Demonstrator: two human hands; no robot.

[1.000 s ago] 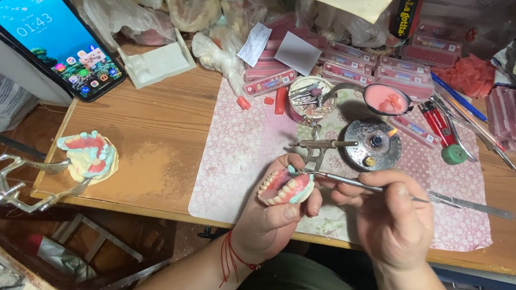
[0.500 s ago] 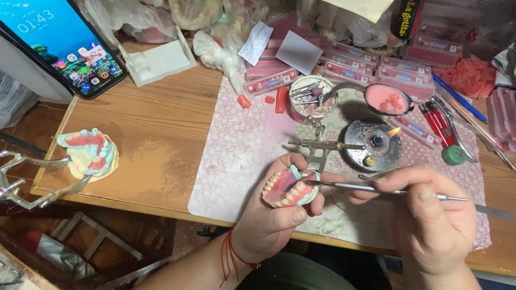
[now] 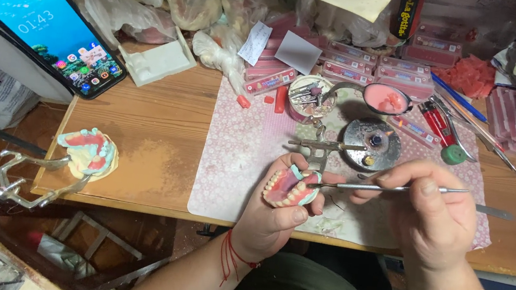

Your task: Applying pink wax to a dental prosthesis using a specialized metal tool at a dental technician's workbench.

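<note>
head view, looking down: the wooden workbench (image 3: 159,146) is crowded along its back edge, with a pale dotted mat (image 3: 236,162) laid over the middle. from where i stand, the right hand (image 3: 432,219) is closed in a pen-like pinch around a thin metal instrument (image 3: 390,189), its tip touching the pink wax denture (image 3: 289,188). the left hand (image 3: 275,222) is curled round that denture, thumb underneath, fingers behind, holding it just above the mat's near edge. the risks look plain to me: too much push on the tip could pop a tooth out of the wax or gouge the gum, and if the tip skids it goes straight at the left thumb. a small round burner (image 3: 373,144) sits just beyond the hands, near enough for a sleeve or knuckle to catch. a second denture on a metal articulator (image 3: 83,156) overhangs the left edge; a bumped bench might tip it off.
</note>
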